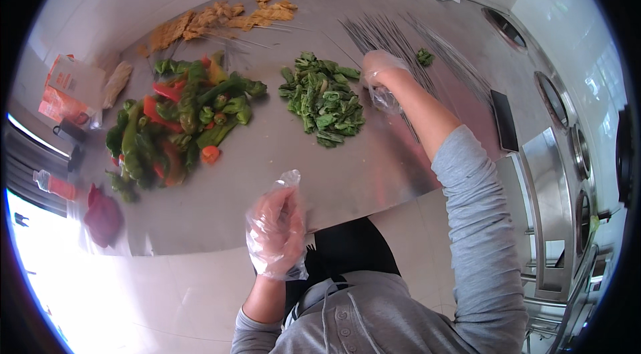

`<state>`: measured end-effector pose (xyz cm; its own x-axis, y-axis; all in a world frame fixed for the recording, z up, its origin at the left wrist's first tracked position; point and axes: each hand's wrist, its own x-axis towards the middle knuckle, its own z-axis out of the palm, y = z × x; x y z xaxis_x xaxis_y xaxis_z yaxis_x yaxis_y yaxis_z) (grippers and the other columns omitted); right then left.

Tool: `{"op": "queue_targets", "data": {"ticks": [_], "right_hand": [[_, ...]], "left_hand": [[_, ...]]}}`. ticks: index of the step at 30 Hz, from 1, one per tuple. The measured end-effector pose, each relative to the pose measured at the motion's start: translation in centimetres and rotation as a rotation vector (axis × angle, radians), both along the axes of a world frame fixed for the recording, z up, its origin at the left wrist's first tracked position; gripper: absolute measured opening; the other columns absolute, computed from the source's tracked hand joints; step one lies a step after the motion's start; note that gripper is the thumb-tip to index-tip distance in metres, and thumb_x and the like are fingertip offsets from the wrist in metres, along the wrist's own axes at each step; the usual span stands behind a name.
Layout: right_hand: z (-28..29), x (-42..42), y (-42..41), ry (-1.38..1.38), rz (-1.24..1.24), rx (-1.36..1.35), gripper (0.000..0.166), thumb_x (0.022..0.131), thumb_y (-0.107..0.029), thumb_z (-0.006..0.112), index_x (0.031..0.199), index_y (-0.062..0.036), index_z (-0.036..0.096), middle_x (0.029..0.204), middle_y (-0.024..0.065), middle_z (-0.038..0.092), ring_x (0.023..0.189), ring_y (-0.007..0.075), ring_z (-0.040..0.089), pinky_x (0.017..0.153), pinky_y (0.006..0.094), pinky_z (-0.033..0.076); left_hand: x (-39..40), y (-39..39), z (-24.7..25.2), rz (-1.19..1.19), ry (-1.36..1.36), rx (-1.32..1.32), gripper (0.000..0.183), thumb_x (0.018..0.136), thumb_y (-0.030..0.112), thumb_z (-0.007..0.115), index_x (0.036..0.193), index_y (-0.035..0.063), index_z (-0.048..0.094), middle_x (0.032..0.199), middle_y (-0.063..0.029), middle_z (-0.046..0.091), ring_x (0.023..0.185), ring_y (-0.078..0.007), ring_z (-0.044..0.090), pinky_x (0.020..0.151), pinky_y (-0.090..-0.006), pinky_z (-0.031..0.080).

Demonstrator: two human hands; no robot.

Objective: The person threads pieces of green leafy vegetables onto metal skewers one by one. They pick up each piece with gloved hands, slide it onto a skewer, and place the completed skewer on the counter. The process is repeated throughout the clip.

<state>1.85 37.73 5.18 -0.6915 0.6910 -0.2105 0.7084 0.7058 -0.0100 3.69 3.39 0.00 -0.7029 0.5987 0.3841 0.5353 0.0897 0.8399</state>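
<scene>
My left hand (277,229), in a clear plastic glove, hovers at the front edge of the steel table (280,154). Its fingers curl loosely and nothing shows in them, though the crinkled film blurs the inside of the hand. My right hand (384,67), also gloved, is over a fanned bundle of metal skewers (370,33). Its fingertips are hidden from me, so a grip cannot be made out. Just left of it lies a heap of folded green leaves (325,99). One small green bunch (425,57) rests right of the skewers.
Green and red peppers (185,104) form a large pile at left. Brown, wrinkled food pieces (215,18) and thin skewers lie behind. A second skewer bundle (450,56) points toward a dark flat rectangular object (504,121). Round openings (551,99) line the right counter. A bottle (55,185) stands left.
</scene>
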Motion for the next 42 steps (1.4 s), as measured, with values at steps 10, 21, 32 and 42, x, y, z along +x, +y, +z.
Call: {"op": "queue_targets", "data": {"ticks": [10, 21, 32, 42], "right_hand": [[1.1, 1.4, 1.8, 0.501, 0.121, 0.032, 0.024, 0.072, -0.020, 0.055, 0.083, 0.0003, 0.062, 0.076, 0.0167, 0.062, 0.075, 0.0314, 0.062, 0.069, 0.0380, 0.048], [-1.5, -0.3, 0.5, 0.448, 0.124, -0.159, 0.022, 0.075, -0.025, 0.064, 0.086, -0.0063, 0.063, 0.092, 0.0151, 0.063, 0.090, 0.0297, 0.060, 0.078, 0.0363, 0.046], [0.9, 3.8, -1.6, 0.891, -0.055, -1.106, 0.016, 0.080, -0.019, 0.067, 0.085, -0.0072, 0.057, 0.071, -0.0017, 0.051, 0.058, 0.0056, 0.046, 0.051, 0.0213, 0.037], [-0.8, 9.1, -15.4, 0.706, 0.004, -1.629, 0.014, 0.082, -0.010, 0.066, 0.079, -0.0088, 0.052, 0.075, -0.0040, 0.049, 0.064, 0.0034, 0.046, 0.054, 0.0179, 0.036]], "left_hand": [[-0.3, 0.4, 0.7, 0.000, 0.137, 0.047, 0.030, 0.070, -0.004, 0.060, 0.099, 0.0033, 0.058, 0.080, -0.0111, 0.056, 0.068, -0.0255, 0.056, 0.061, -0.0322, 0.046], [-0.6, 0.1, 0.4, -0.014, 0.222, 0.011, 0.031, 0.069, -0.003, 0.061, 0.099, 0.0046, 0.059, 0.083, -0.0139, 0.058, 0.067, -0.0301, 0.058, 0.059, -0.0355, 0.047], [-0.5, 0.4, 0.5, -0.047, 0.139, 0.045, 0.032, 0.070, -0.004, 0.060, 0.101, 0.0031, 0.058, 0.082, -0.0127, 0.058, 0.064, -0.0276, 0.057, 0.058, -0.0333, 0.046], [-0.8, 0.4, 0.6, -0.226, -0.429, 0.265, 0.041, 0.077, -0.001, 0.063, 0.116, 0.0001, 0.051, 0.100, -0.0090, 0.058, 0.087, -0.0171, 0.058, 0.079, -0.0296, 0.047]]}}
